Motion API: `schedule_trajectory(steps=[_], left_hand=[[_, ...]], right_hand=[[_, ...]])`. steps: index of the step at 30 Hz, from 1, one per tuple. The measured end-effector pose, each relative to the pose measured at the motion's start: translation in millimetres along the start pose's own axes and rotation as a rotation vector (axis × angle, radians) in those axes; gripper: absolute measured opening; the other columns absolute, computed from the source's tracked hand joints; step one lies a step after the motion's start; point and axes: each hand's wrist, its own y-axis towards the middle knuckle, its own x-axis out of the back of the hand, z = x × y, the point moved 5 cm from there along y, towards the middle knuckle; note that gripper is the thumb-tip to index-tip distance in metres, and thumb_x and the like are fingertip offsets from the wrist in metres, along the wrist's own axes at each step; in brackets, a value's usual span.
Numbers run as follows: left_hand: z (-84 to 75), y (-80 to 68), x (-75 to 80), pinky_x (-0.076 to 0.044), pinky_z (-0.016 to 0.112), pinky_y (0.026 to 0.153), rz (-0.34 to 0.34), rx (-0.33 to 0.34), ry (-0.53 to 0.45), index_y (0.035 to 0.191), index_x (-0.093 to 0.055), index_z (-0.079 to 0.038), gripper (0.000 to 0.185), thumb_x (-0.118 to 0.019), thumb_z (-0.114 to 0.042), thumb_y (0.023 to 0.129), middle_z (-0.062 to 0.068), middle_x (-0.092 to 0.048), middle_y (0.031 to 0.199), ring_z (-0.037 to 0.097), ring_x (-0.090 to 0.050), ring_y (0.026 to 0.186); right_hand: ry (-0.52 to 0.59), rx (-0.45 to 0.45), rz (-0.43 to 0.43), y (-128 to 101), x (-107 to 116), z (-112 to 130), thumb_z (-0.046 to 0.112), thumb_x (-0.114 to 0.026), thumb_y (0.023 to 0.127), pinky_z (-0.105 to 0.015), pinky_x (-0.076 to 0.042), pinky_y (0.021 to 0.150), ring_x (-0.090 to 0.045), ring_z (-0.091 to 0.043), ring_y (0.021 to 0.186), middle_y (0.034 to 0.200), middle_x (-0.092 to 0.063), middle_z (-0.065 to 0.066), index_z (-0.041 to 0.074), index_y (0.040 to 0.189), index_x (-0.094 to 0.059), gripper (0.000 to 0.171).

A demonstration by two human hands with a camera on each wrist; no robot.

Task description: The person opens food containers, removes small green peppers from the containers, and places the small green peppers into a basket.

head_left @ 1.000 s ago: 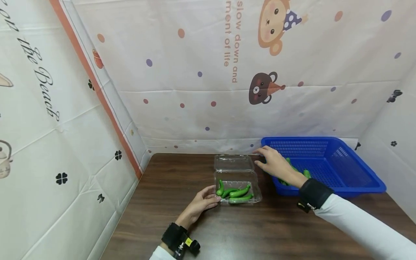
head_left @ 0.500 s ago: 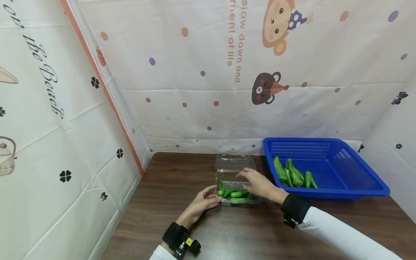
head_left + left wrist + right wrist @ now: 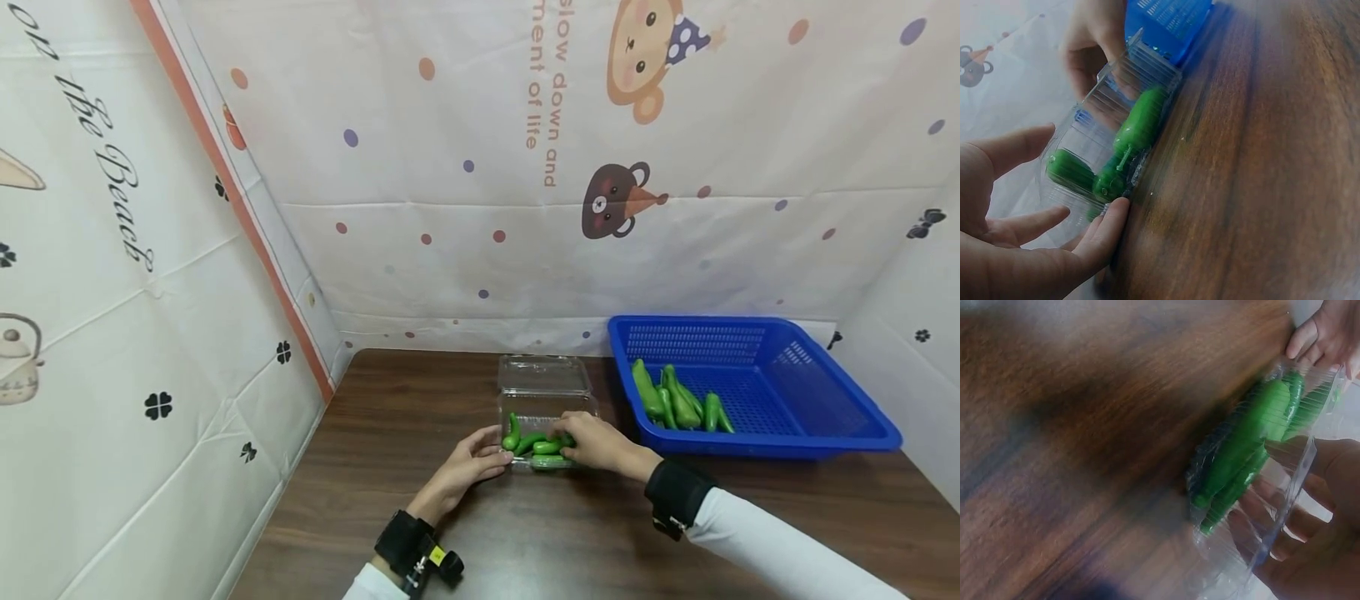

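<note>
A clear plastic clamshell box (image 3: 540, 402) lies on the table with its lid folded back. Several green peppers (image 3: 512, 437) are inside it. At its near left corner the left hand (image 3: 471, 463) touches the wall and base with fairly straight fingers. The right hand (image 3: 596, 443) reaches over the right side into the box. Its thumb and fingers close round a green pepper (image 3: 1250, 434) low in the box, seen through the clear wall in the right wrist view. From the left, a large pepper (image 3: 1141, 122) shows along the near wall. The right fingertips are partly hidden in the head view.
A blue plastic basket (image 3: 795, 443) stands to the right of the box, with several more green peppers (image 3: 678, 400) in its left part. Printed white cloth (image 3: 420, 275) hangs behind and at both sides of the brown wooden table (image 3: 390, 408).
The right hand has moved left from the blue basket to the box and down among the peppers, its fingers closing in. The left hand stays at the box corner. The view has shifted slightly.
</note>
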Motion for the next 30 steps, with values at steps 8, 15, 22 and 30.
schedule_trajectory(steps=[8, 15, 22, 30], left_hand=[[-0.9, -1.7, 0.2, -0.055, 0.042, 0.107, -0.002, 0.004, 0.004, 0.158, -0.031, 0.001, 0.075, -0.071, -0.017, 0.097, 0.029, -0.038, 0.155, 0.026, -0.057, 0.129], [-1.3, -1.3, -0.9, -0.055, 0.042, 0.107, -0.003, 0.004, 0.003, 0.158, -0.032, 0.0, 0.074, -0.071, -0.017, 0.097, 0.028, -0.04, 0.154, 0.024, -0.058, 0.126], [-1.6, -0.7, -1.1, -0.055, 0.043, 0.107, -0.001, 0.001, -0.002, 0.158, -0.032, 0.001, 0.075, -0.071, -0.017, 0.097, 0.028, -0.04, 0.155, 0.023, -0.058, 0.126], [-1.2, -0.9, -0.9, -0.055, 0.041, 0.107, -0.007, 0.004, 0.006, 0.158, -0.031, 0.001, 0.075, -0.071, -0.017, 0.097, 0.029, -0.04, 0.154, 0.027, -0.056, 0.129]], right_hand=[[-0.005, -0.041, -0.004, 5.4, -7.2, -1.5, -0.001, -0.078, 0.083, -0.037, -0.062, 0.073, -0.071, -0.025, 0.093, 0.098, -0.073, -0.008, 0.004, 0.103, -0.076, 0.02], [-0.031, -0.083, -0.024, 9.6, -8.7, -4.7, -0.001, -0.08, 0.081, -0.035, -0.061, 0.07, -0.07, -0.023, 0.088, 0.095, -0.072, -0.008, 0.004, 0.1, -0.077, 0.02], [-0.034, -0.027, -0.063, 8.2, -5.9, -1.5, -0.001, -0.078, 0.085, -0.031, -0.06, 0.068, -0.069, -0.022, 0.085, 0.093, -0.071, -0.008, 0.004, 0.101, -0.077, 0.017], [-0.035, -0.038, -0.071, 7.2, 3.1, 2.6, 0.001, -0.076, 0.089, -0.032, -0.06, 0.07, -0.069, -0.022, 0.09, 0.099, -0.071, -0.008, 0.004, 0.107, -0.074, 0.019]])
